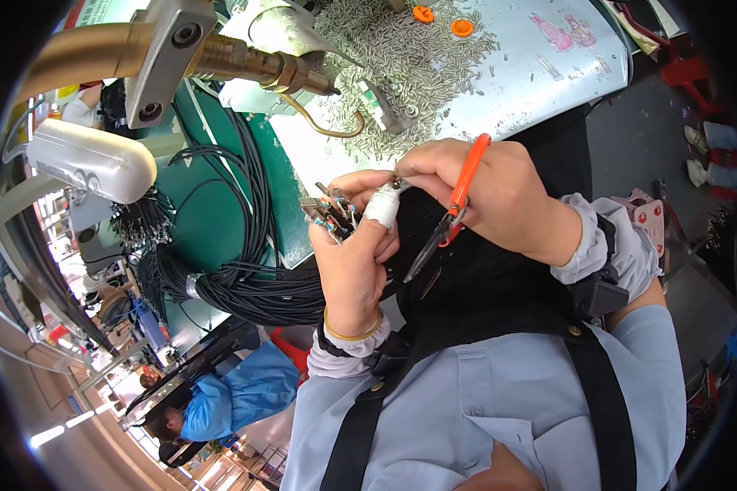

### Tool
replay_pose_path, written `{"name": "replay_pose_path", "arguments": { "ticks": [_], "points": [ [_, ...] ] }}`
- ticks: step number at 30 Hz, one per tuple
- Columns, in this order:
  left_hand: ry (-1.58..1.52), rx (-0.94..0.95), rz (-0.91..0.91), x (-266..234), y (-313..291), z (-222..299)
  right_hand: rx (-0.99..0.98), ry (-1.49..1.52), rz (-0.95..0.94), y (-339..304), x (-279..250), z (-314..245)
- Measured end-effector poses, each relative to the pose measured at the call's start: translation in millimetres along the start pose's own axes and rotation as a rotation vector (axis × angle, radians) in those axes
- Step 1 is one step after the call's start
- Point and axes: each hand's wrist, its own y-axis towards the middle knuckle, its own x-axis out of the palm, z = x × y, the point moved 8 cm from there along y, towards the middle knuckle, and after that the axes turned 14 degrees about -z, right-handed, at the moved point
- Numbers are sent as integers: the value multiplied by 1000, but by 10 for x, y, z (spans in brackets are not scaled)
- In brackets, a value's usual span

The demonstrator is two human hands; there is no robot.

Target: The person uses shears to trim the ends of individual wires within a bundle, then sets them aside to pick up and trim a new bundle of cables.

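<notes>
My left hand point(350, 266) holds several small metal pieces with thin coloured parts point(329, 214) in its fingers; its thumb is wrapped in white tape. My right hand point(495, 192) pinches a small dark metal part point(395, 182) at the left thumb tip, where both hands meet. Orange-handled pliers point(469, 173) hang in the right hand, dark jaws pointing down and left over my black apron. Just beyond the fingers, a heap of small silver metal pins point(409, 61) covers the white work surface.
A brass-coloured pipe with a nozzle point(299, 78) and a curved thin tube point(336, 129) reach in above the work surface. Coiled black cables point(262, 286) lie at left beside a white cylinder point(94, 159). Two orange plastic pieces point(462, 29) lie by the pins. A person in blue point(237, 393) sits at lower left.
</notes>
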Motion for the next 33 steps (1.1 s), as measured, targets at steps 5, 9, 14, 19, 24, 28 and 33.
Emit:
{"name": "replay_pose_path", "arguments": {
  "ticks": [5, 9, 14, 19, 24, 28, 33],
  "points": [
    [-41, -4, -100, -24, 14, -79, -33, -42, 44, -36, 10, -27],
    [140, 21, -66, 59, -31, -25, -18, -55, 92, -53, 29, -52],
    [28, -86, 8, 78, -4, -76, 41, -31, 55, -45, 7, -7],
    [-101, -75, -73, 10, 7, -158, -46, -43, 146, -48, -22, -69],
    [11, 74, 4, 5, -16, 4, 312, 53, -119, -100, -62, 87],
    [124, 118, 38, 14, -23, 75, 443, -26, -351, -136, 106, 142],
    [192, 117, 45, 12, 2, 133, 516, 51, -415, -146, 195, 226]
  ]
}}
